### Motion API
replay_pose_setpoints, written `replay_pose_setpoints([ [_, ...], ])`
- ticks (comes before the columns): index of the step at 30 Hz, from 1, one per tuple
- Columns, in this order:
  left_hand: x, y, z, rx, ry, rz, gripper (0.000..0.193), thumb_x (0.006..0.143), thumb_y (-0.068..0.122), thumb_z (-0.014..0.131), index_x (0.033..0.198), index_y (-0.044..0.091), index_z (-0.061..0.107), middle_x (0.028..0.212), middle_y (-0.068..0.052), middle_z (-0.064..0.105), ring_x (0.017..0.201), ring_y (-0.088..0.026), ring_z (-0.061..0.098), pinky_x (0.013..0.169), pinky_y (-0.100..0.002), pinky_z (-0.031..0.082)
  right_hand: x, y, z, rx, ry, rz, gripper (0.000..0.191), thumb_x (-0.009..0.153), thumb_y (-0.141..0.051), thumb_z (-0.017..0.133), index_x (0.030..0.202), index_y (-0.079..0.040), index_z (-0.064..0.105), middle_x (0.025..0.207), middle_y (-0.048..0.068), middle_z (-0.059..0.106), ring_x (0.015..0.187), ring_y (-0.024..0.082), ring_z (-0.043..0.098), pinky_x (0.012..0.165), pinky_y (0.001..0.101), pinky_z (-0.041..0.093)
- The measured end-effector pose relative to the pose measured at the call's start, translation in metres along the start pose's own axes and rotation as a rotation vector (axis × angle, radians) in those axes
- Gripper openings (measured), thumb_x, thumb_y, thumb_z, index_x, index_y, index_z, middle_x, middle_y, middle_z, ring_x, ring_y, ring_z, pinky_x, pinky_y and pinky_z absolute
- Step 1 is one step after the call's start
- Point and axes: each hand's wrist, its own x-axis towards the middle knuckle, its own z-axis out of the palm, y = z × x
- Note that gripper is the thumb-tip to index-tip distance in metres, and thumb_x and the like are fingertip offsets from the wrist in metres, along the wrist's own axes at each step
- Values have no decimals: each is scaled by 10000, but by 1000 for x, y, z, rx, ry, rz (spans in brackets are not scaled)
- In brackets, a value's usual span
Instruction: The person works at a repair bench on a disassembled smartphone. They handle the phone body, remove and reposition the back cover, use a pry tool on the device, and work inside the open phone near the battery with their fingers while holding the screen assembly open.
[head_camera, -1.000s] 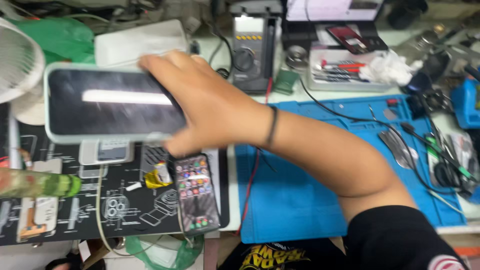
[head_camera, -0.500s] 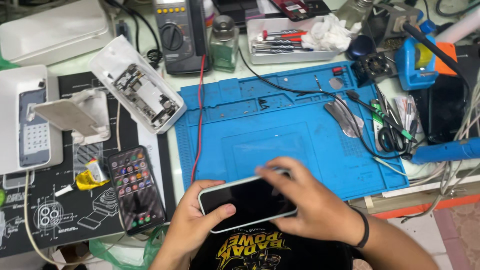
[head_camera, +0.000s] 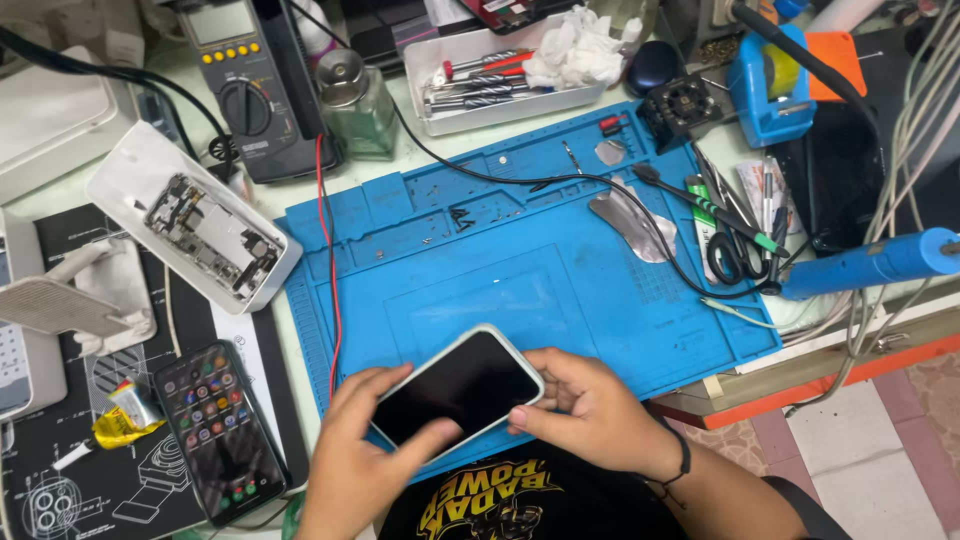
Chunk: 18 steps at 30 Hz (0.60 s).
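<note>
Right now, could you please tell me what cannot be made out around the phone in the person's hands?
- Head view: the underside of the white-edged phone faces down; its lower edge is covered by the left hand and right hand.
- Its dark screen shows nothing.
- The multimeter is cut off by the top edge.
- The icons on the second phone are too small to tell.

A white-edged phone (head_camera: 457, 390) with a dark, blank screen sits at the blue mat's (head_camera: 560, 260) near edge. A second phone (head_camera: 220, 432), on the black mat (head_camera: 60, 490), shows colourful icons. A multimeter's (head_camera: 245, 80) grey display faces up at the worktop's far edge.
</note>
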Motion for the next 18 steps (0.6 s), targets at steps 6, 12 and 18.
replay_pose_setpoints([
  [6, 20, 38, 13, 136, -75, -104, 1065, 442, 364, 1001, 1363, 34, 578, 957, -139, 639, 901, -299, 659, 775, -388, 526, -6, -17, 4, -78, -2, -76, 469, 946, -13, 705, 1385, 62, 558, 1181, 103, 723, 1045, 139, 706, 929, 316, 589],
  [12, 20, 37, 23, 87, -17, 55, 858, 481, 326, 968, 1228, 57, 643, 1017, -112, 666, 960, -284, 679, 818, -375, 547, -7, -59, -25, -623, -46, -261, 484, 854, -195, 810, 1272, -6, 652, 1105, 90, 740, 940, 178, 726, 838, 327, 590],
  [18, 17, 25, 29, -12, 80, -46, 814, 477, 259, 937, 1186, 10, 624, 1024, -107, 681, 944, -245, 713, 832, -352, 555, 18, -101, -76, -1391, 473, -372, 199, 866, -248, 794, 949, -97, 693, 823, 121, 707, 747, 313, 700, 679, 414, 550],
])
